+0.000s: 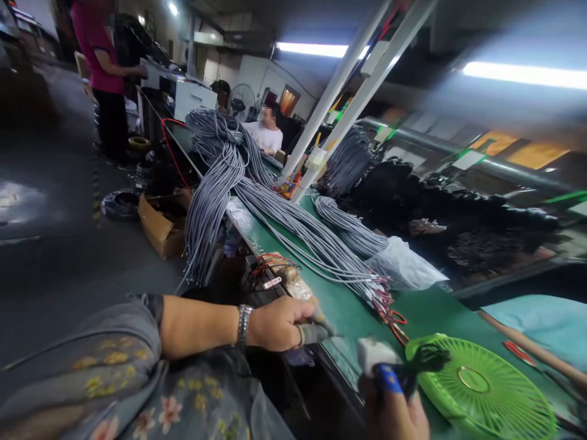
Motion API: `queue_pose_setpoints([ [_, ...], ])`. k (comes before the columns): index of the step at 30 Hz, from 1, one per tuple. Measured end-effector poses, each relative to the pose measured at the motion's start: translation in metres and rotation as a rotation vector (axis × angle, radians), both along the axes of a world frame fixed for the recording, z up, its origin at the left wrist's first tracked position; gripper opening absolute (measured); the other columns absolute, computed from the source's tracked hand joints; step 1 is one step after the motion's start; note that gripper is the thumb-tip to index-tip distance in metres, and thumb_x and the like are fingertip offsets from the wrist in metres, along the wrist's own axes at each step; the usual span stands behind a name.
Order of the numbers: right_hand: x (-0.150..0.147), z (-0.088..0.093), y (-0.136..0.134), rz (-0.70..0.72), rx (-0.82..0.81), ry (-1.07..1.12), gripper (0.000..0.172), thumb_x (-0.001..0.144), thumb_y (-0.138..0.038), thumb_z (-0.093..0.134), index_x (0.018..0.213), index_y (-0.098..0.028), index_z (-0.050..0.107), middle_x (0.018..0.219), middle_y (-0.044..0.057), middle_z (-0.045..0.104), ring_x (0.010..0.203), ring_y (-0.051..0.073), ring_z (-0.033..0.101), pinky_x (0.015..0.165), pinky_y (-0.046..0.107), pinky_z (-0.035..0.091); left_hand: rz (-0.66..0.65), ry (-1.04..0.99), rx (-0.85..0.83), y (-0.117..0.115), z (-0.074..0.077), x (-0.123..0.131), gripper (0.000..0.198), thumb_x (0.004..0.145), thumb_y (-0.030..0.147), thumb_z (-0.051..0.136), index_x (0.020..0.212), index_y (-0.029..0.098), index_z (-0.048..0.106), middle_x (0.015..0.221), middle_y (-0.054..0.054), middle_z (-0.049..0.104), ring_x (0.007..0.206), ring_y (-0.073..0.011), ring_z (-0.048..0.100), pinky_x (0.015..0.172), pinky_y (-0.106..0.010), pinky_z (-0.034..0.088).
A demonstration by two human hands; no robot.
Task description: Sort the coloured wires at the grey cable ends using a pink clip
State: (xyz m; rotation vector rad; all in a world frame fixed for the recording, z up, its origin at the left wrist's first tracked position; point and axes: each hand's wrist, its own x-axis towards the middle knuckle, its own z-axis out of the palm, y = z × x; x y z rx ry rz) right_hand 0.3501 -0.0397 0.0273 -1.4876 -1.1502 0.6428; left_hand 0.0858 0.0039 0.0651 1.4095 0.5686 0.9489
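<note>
My left hand, with a watch on the wrist and a grey cover on one fingertip, is closed in a pinch on a thin object I cannot make out, at the near edge of the green bench. My right hand, low in view, is closed round a dark object with a white and blue part, right beside a green fan. Just beyond the hands lie the red-tipped ends of a long grey cable bundle.
More grey cables hang over the bench's left side. Black cable heaps and a clear plastic bag lie to the right. A cardboard box sits on the floor. One person stands far left, another sits at the bench's far end.
</note>
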Motion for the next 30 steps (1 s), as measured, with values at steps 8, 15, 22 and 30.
queue_pose_setpoints([
  [8, 0.046, 0.061, 0.086, -0.439, -0.058, -0.656, 0.028, 0.081, -0.045, 0.066, 0.089, -0.018, 0.067, 0.071, 0.009, 0.062, 0.072, 0.033, 0.065, 0.062, 0.038, 0.047, -0.025, 0.186, 0.012, 0.037, 0.004, 0.017, 0.028, 0.090, 0.015, 0.071, 0.117, 0.015, 0.078, 0.075, 0.001, 0.068, 0.062, -0.0117, 0.058, 0.067, -0.024, 0.051],
  [15, 0.059, 0.024, 0.118, -0.302, -0.261, -1.047, 0.037, 0.090, -0.036, 0.056, 0.110, -0.010, 0.072, 0.092, 0.020, 0.070, 0.093, 0.040, 0.071, 0.076, 0.046, 0.057, 0.017, 0.626, 0.547, 0.089, 0.030, 0.059, 0.045, 0.094, 0.024, 0.067, 0.138, 0.020, 0.067, 0.138, -0.010, 0.071, 0.127, -0.0240, 0.066, 0.110, -0.034, 0.048],
  [22, 0.055, 0.000, 0.120, -0.178, -0.448, -1.153, 0.050, 0.097, -0.032, 0.042, 0.134, -0.005, 0.063, 0.121, 0.027, 0.068, 0.114, 0.040, 0.071, 0.090, 0.050, 0.059, 0.022, 0.881, 0.598, 0.107, 0.019, 0.083, 0.030, 0.088, 0.025, 0.071, 0.118, 0.024, 0.077, 0.133, -0.010, 0.078, 0.125, -0.0314, 0.071, 0.104, -0.043, 0.055],
  [30, 0.066, -0.017, 0.129, -0.223, -0.382, -1.070, 0.071, 0.093, -0.043, 0.053, 0.151, -0.003, 0.051, 0.121, 0.027, 0.071, 0.115, 0.041, 0.070, 0.094, 0.051, 0.057, 0.213, 0.371, 0.503, 0.066, -0.021, 0.016, 0.020, 0.092, 0.021, 0.067, 0.106, 0.018, 0.081, 0.115, -0.012, 0.084, 0.111, -0.0243, 0.076, 0.104, -0.033, 0.054],
])
